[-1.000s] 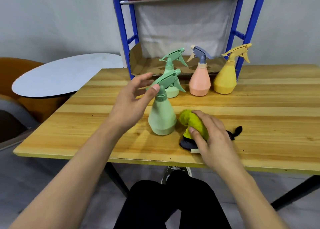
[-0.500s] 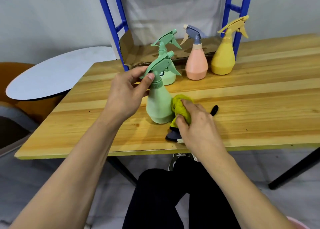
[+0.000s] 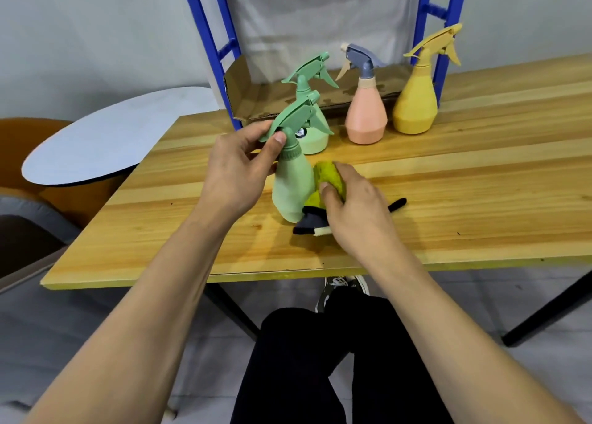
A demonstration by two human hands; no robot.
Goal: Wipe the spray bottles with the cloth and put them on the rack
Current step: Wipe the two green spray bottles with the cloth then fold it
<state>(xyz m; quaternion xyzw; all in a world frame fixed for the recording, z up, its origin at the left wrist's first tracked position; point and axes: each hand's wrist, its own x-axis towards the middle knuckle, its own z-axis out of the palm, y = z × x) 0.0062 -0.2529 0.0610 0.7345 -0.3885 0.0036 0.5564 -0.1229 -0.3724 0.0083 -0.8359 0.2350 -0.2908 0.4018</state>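
My left hand [image 3: 234, 174] has its grip on the neck of the near green spray bottle [image 3: 293, 190], thumb just under the trigger head, and the bottle stands tilted on the wooden tabletop [image 3: 464, 180]. My right hand [image 3: 355, 206] presses the yellow-green cloth [image 3: 330, 177] against the bottle's side, fingers curled round the wad; a dark part of the cloth hangs below. Behind stand a second green bottle [image 3: 315, 129], a pink bottle [image 3: 366, 113] and a yellow bottle [image 3: 415, 103], in front of the blue rack [image 3: 213, 39].
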